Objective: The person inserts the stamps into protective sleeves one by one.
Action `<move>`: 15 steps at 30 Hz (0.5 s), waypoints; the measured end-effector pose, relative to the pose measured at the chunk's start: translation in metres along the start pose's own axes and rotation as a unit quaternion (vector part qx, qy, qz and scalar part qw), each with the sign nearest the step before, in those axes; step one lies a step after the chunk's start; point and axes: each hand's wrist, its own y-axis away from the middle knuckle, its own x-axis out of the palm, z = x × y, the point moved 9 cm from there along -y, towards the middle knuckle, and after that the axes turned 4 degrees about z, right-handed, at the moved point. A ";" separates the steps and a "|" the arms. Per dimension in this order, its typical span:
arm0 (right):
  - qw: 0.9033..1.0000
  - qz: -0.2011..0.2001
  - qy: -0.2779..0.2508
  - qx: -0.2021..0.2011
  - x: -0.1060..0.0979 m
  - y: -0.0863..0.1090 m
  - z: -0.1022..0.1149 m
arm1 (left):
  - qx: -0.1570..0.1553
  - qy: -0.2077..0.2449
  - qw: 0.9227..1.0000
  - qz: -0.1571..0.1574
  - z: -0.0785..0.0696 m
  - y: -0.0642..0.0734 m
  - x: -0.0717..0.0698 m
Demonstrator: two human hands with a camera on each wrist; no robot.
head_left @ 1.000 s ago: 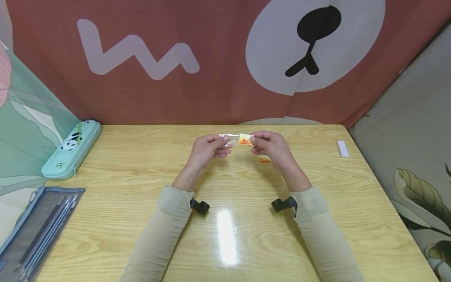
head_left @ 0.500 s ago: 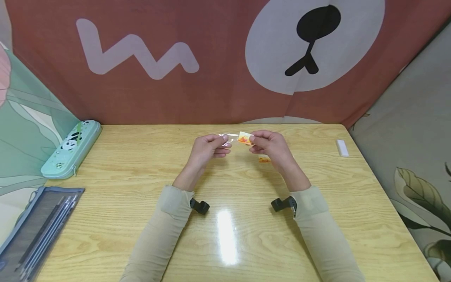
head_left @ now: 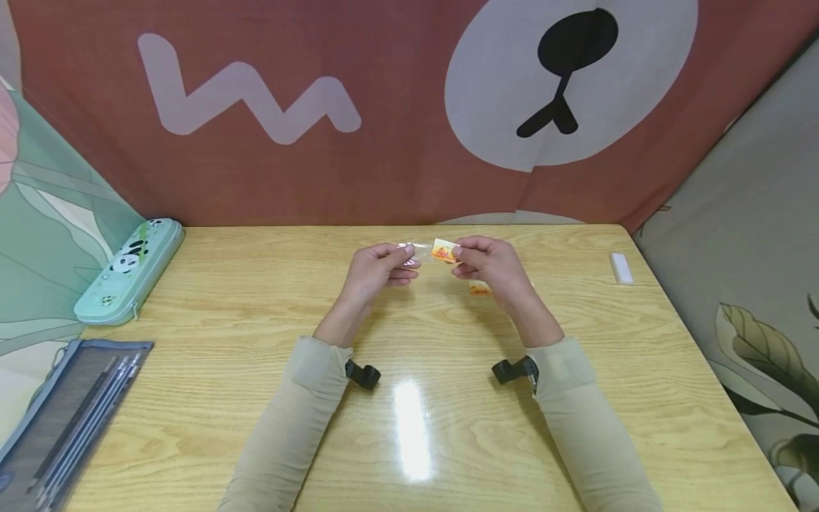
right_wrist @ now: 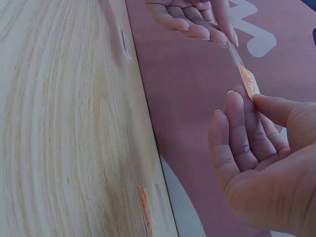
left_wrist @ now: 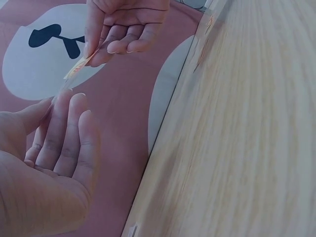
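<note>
My left hand [head_left: 377, 274] pinches a strip of clear plastic film [head_left: 422, 250] between thumb and forefinger. Opposite it, my right hand [head_left: 495, 270] pinches a small cream card with an orange print [head_left: 443, 250]. Film and card meet between the two hands, held up above the far part of the table; whether they are joined cannot be made out. In the right wrist view the card [right_wrist: 248, 80] lies in line with the film. A second orange-printed piece [head_left: 480, 287] lies on the table below my right hand, partly hidden by it.
On the wooden table [head_left: 269, 299], a mint panda pencil case [head_left: 131, 270] lies at the left. Nearer is a grey mesh pouch [head_left: 64, 405] with several pencils. A white eraser-like block [head_left: 621, 269] lies at the far right. A patterned cloth [head_left: 288, 178] hangs behind.
The card has tilted slightly and shifted a touch to the left in my right fingers. The left hand keeps its pinch on the film, almost unmoved.
</note>
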 end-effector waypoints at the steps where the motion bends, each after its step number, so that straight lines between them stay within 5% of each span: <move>1: 1.000 0.000 0.001 0.001 0.000 0.000 0.000 | 0.000 -0.001 1.000 0.000 0.000 0.000 0.000; 15: 1.000 0.006 0.018 0.011 0.002 -0.001 0.000 | 0.008 -0.004 1.000 -0.003 -0.003 0.001 -0.001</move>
